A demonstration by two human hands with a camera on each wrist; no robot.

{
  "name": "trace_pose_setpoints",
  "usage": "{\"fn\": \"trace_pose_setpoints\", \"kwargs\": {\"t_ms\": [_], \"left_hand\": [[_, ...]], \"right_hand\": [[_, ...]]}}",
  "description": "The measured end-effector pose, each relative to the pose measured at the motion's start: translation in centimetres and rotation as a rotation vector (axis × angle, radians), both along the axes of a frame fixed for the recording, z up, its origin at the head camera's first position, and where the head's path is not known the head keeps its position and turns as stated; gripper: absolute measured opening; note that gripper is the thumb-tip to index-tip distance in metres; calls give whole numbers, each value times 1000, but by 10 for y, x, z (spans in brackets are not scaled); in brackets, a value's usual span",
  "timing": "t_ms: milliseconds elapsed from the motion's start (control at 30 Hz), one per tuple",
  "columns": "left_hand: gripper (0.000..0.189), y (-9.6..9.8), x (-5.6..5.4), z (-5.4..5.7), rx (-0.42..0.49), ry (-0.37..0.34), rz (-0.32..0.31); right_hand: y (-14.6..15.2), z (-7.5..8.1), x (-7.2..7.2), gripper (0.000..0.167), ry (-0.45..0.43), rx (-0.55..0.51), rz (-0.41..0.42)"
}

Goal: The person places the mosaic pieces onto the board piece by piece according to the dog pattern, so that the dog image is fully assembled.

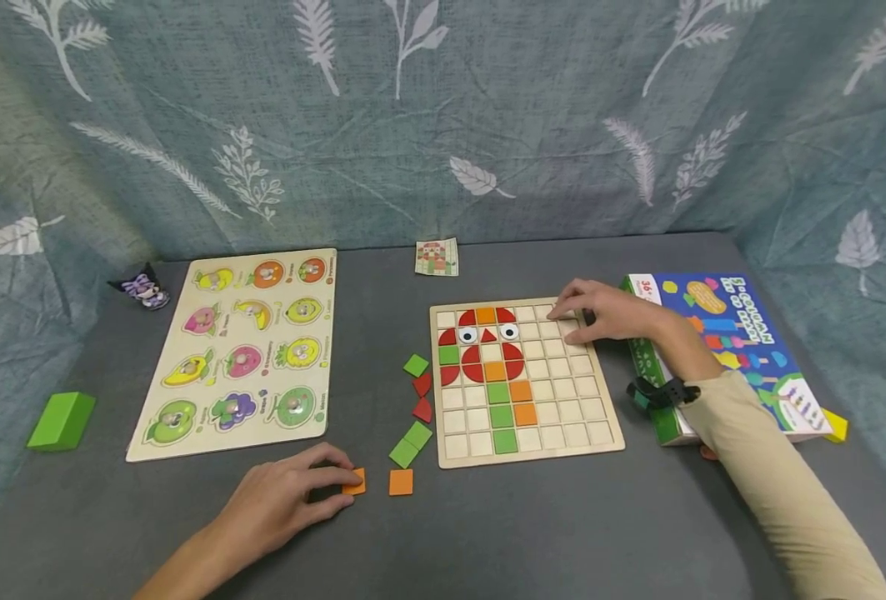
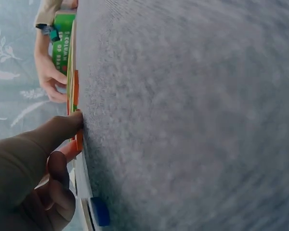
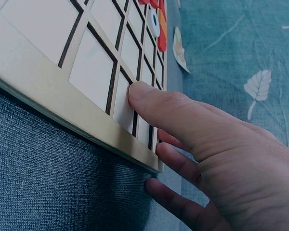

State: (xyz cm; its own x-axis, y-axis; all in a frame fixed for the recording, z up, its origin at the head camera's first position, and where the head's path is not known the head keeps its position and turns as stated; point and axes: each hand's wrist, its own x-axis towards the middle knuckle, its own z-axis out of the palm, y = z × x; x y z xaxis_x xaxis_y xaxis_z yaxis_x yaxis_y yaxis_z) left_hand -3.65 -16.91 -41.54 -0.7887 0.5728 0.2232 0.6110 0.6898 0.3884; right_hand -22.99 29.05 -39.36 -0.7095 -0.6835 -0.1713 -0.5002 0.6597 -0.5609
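Note:
Fingertips and thumb of my left hand [image 1: 281,500] pinch an orange square tile [image 1: 356,481] low over the table; the left wrist view has the tile's orange edge [image 2: 79,139] between them. A second orange tile [image 1: 401,482] lies just to its right. My right hand [image 1: 611,312] rests at the far right corner of a wooden grid board [image 1: 563,412], its thumb [image 3: 144,94] over a bare cell and the other fingers by the rim. Red, orange and green pieces and two eye discs [image 1: 468,335] fill part of the board's left half.
Green tiles [image 1: 405,452] and red pieces [image 1: 422,409] lie left of the board. A fruit knob puzzle [image 1: 262,433] is at left, with a green block [image 1: 62,421] and a small figurine [image 1: 145,287] beside it. A pattern card [image 1: 437,257] lies behind; a toy box [image 1: 720,350] stands right.

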Motion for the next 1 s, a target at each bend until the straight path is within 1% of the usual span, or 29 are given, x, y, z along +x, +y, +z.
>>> {"fn": "trace_pose_setpoints", "kwargs": {"t_ms": [67,133,200,267,367,467,567,633,700,800,1000], "left_hand": [[20,1,-2,3,5,10,-9],[21,5,-7,8,14,10,-12],[21,14,-16,15,34,2,-12],[21,29,-27,21,61,-15,-29],[21,64,-49,28,83,-64,-82],[21,105,-72,30,84,-127,-141],[19,144,-91,28,49,-196,-188],[18,165,-100,25,13,-235,-214],[18,180,-105,21,-25,-260,-230],[18,195,-110,16,-49,-272,-244],[19,209,-115,12,-69,-236,-267]], "right_hand": [[0,0,0,40,-5,3,1],[0,0,-1,40,-5,6,2],[-1,0,-1,40,-2,7,2],[-1,0,-1,40,5,3,7],[-2,0,-1,40,15,-3,13],[-2,0,0,39,12,-4,8],[-2,0,0,40,1,-3,-3],[-3,0,-1,40,0,-1,-6],[-3,0,0,40,1,-1,-7],[-3,0,-1,40,9,5,-5],[-1,-1,-1,39,18,9,-9]]}}
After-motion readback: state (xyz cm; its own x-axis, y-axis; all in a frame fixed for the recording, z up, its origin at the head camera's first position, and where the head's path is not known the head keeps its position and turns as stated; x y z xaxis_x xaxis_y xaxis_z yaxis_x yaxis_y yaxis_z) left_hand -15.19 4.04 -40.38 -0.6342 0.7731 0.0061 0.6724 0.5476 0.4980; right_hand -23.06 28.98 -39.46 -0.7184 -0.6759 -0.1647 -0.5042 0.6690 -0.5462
